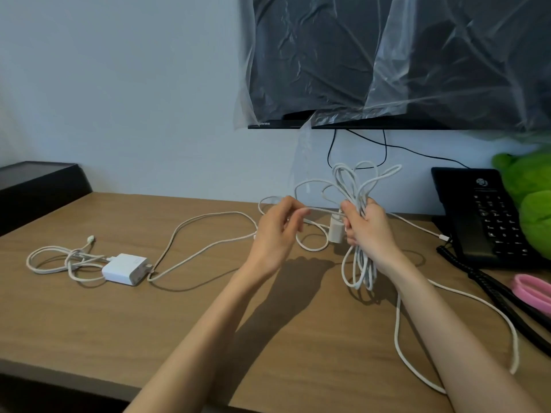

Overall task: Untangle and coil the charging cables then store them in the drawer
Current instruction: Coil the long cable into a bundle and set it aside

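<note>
My right hand (368, 223) grips a bundle of white cable loops (353, 183) upright above the wooden desk (104, 317); loops stick out above and below the fist. A small white plug (336, 231) hangs beside that hand. My left hand (278, 225) pinches one strand of the same cable and holds it stretched toward the bundle. More white cable trails across the desk to a white charger block (125, 269) at the left, with a small tangle of cable (65, 260) beside it. A loose length (417, 338) curls at the lower right. No drawer is in view.
A black desk phone (483, 216) with a coiled cord stands at the right, by a green plush toy (527, 186) and a pink ring-shaped object (533, 290). A plastic-covered screen (402, 61) hangs on the wall. A dark box (35, 186) sits at far left.
</note>
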